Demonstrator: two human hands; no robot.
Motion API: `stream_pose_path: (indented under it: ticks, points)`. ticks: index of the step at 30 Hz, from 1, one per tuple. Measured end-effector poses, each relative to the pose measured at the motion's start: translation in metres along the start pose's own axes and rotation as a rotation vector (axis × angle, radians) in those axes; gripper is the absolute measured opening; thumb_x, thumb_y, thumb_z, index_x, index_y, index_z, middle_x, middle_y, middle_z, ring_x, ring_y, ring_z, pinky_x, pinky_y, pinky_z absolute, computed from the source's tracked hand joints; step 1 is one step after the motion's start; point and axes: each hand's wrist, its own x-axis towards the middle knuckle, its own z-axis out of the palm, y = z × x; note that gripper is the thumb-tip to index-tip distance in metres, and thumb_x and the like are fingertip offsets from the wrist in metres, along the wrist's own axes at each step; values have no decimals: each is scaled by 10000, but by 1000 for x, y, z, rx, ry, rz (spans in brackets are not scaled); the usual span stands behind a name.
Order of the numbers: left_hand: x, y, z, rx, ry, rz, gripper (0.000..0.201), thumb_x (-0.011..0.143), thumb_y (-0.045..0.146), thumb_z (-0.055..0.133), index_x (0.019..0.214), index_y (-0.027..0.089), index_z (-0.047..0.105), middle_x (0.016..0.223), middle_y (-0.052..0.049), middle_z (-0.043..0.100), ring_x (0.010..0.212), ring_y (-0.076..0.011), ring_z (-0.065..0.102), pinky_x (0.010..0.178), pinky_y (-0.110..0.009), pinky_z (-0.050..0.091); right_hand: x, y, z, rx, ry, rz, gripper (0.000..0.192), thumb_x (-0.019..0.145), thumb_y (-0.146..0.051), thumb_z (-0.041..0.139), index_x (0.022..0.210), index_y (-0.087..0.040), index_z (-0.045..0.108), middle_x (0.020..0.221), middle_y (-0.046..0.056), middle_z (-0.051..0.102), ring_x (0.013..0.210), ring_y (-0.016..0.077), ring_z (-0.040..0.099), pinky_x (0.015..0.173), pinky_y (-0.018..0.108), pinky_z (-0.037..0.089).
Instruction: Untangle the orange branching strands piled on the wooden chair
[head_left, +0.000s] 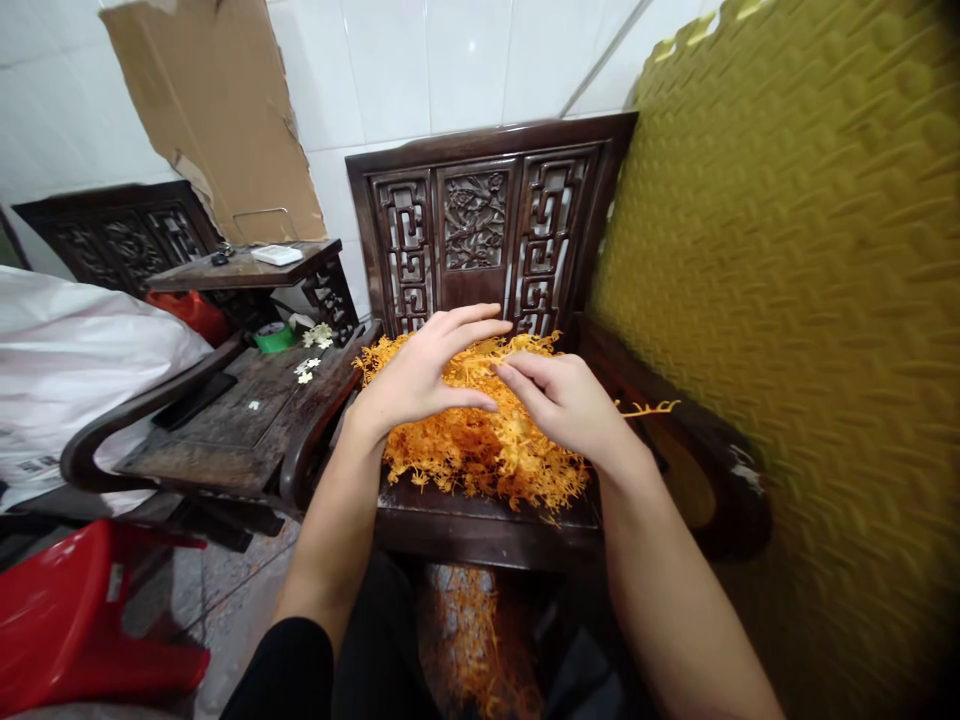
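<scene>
A heap of orange, branching plastic sprigs lies on the seat of a dark carved wooden chair. My left hand rests flat on top of the heap with fingers spread. My right hand hovers over the heap's right side, fingers extended and together, its fingertips touching the sprigs near my left hand. Whether either hand pinches a sprig is hidden. One loose sprig sticks out to the right over the armrest.
A yellow foam mat leans at the right. A second dark chair at the left carries small white flowers and green tape. A red stool, a white bag and cardboard are at the left. More orange sprigs lie on the floor.
</scene>
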Motion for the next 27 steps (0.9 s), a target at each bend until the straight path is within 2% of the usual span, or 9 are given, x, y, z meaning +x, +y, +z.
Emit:
stream_pose_path:
  ticks: [3,6,9,11,14,18,22,25,27]
  points:
    - [-2,-2,-2,15,12,12,510,872,543,777,1268,233,686,1379,-121,683,1300,-270,648,1131,-474,529,-1,1,-4,23,-11,-6,392,1070,-355,513,716,-186,506,610,-44,440,561,99,414,628,286,289]
    - [-5,-6,-3,85,-16,8,319,924,405,768,1163,201,710,1192,-96,734,1131,-226,695,1020,-411,572,-3,2,-10,79,-29,8,388,1071,-390,516,747,-181,563,622,-45,436,575,99,407,627,280,301]
    - [-7,-6,-3,175,-31,-6,177,937,310,758,1047,181,708,1166,-94,734,1091,-227,690,975,-410,573,-4,4,-15,148,-58,26,420,1073,-422,509,731,-181,557,637,-43,427,590,101,393,624,280,307]
    - [-6,-3,-1,214,-34,-8,108,939,257,734,998,178,691,1236,-96,734,1144,-243,682,1013,-441,560,-5,4,-16,180,-76,34,439,1071,-437,507,714,-184,533,641,-42,417,595,103,385,621,282,306]
    - [-4,3,4,158,-50,-7,154,915,184,703,1067,191,680,1339,-87,720,1240,-246,668,1085,-463,537,-5,5,-14,188,-93,39,443,1065,-443,510,705,-186,515,644,-39,415,607,106,391,623,284,306]
    - [-2,6,8,47,-38,-29,227,922,184,703,1149,191,694,1147,-59,772,1076,-198,715,983,-384,576,-3,5,-12,207,-98,51,438,1060,-452,513,712,-185,517,646,-37,419,607,106,387,620,284,303]
    - [-1,2,6,50,-46,-25,94,932,165,674,1009,194,720,1012,-41,744,942,-171,695,874,-335,565,-4,6,-13,272,-108,66,459,1055,-474,515,697,-186,513,641,-38,399,602,105,372,608,284,300]
    - [-1,-1,7,56,-30,-50,37,937,196,669,951,190,702,1045,-51,750,965,-176,706,885,-338,561,-5,6,-14,312,-83,78,453,1046,-485,531,712,-179,545,665,-30,421,621,107,381,609,284,309]
    - [-1,-2,10,46,-2,-105,65,902,155,666,955,190,679,1071,-44,775,981,-175,727,900,-334,559,-5,6,-14,335,-48,93,432,1036,-489,550,741,-175,573,686,-23,449,637,110,400,611,283,318]
